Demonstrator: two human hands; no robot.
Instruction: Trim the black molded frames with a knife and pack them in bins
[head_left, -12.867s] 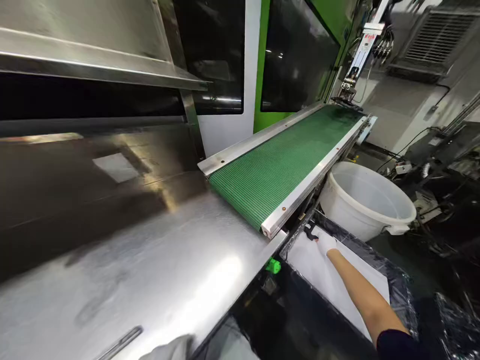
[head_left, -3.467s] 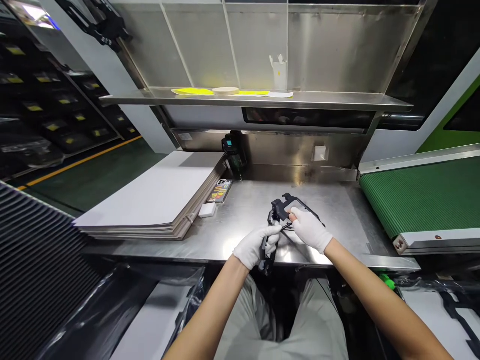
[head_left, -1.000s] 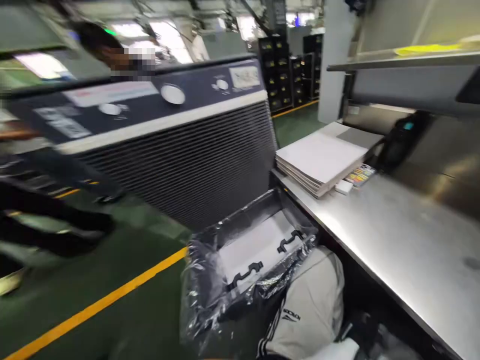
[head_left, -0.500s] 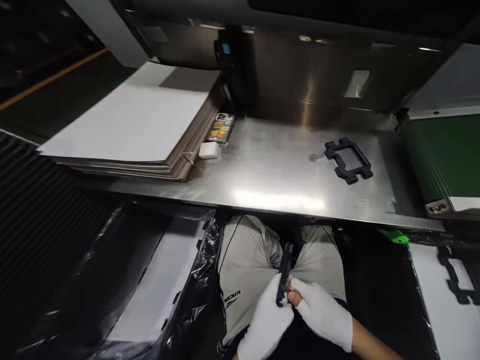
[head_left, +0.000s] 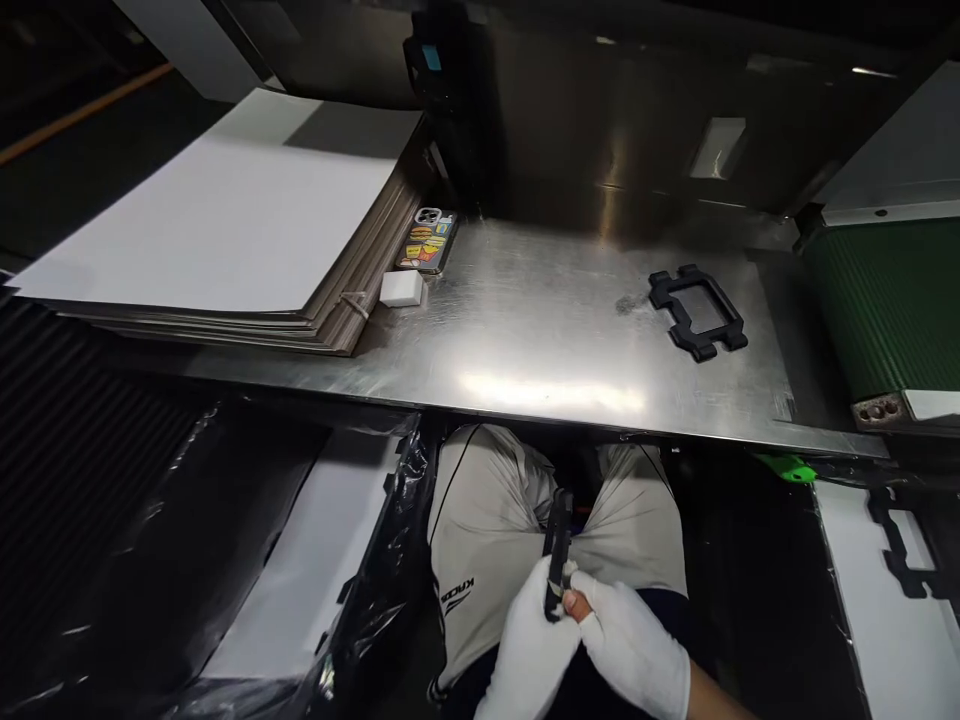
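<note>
A black plastic frame (head_left: pixel 557 540) is held nearly edge-on above my lap. My left hand (head_left: pixel 531 635), in a white glove, is closed around its lower end. Against the same end presses my right hand (head_left: pixel 628 640), also gloved, with a bare thumb tip showing. Whether the right fingers pinch anything small there is hidden. A similar black plastic frame (head_left: pixel 731 335), with an open middle and notched tabs, lies flat on the right part of the metal table (head_left: pixel 540 320).
Stacked white sheets (head_left: pixel 217 210) fill the table's left, beside a phone (head_left: pixel 427 243) and a white block (head_left: pixel 403 288). A green ribbed belt (head_left: pixel 900 300) stands at right. Below are a plastic-lined box (head_left: pixel 390 570) at left and another black frame (head_left: pixel 896 560) on white sheet at right.
The view has shifted slightly, so the table and stack appear a little higher and further left. Both hands stay on the black frame, which is turned slightly.
</note>
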